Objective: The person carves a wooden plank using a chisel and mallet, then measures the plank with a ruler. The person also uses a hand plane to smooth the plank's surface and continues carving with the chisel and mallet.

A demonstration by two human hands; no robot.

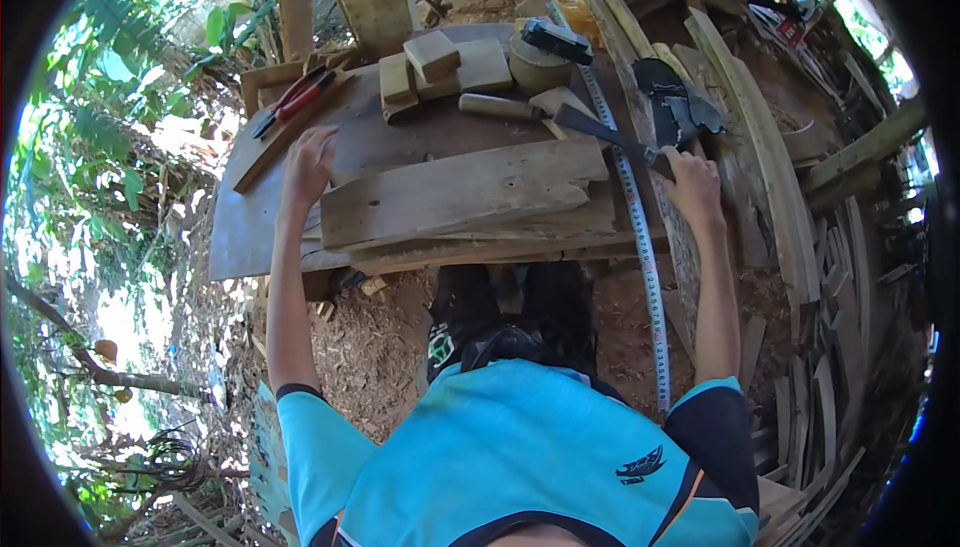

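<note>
My right hand (pixel 690 177) grips the dark handle of a long flat blade (pixel 605 132), which points up-left across a white tape measure (pixel 650 297). My left hand (pixel 310 157) is loosely curled with nothing visible in it, above the left of the wooden work surface (pixel 245 242), below red-handled pliers (pixel 300 97). Several weathered boards (pixel 450 197) lie stacked between my hands. Beyond them are small pale wood blocks (pixel 432 55) and a wooden-handled tool (pixel 495 107), partly hidden by the blade.
Long planks (pixel 750 157) run along the right, beside a crumpled dark object (pixel 670 97). A black device (pixel 555 42) rests at the back by a yellow container (pixel 575 12). Scrap wood (pixel 825 397) is piled at the lower right. Leafy plants (pixel 110 107) fill the left.
</note>
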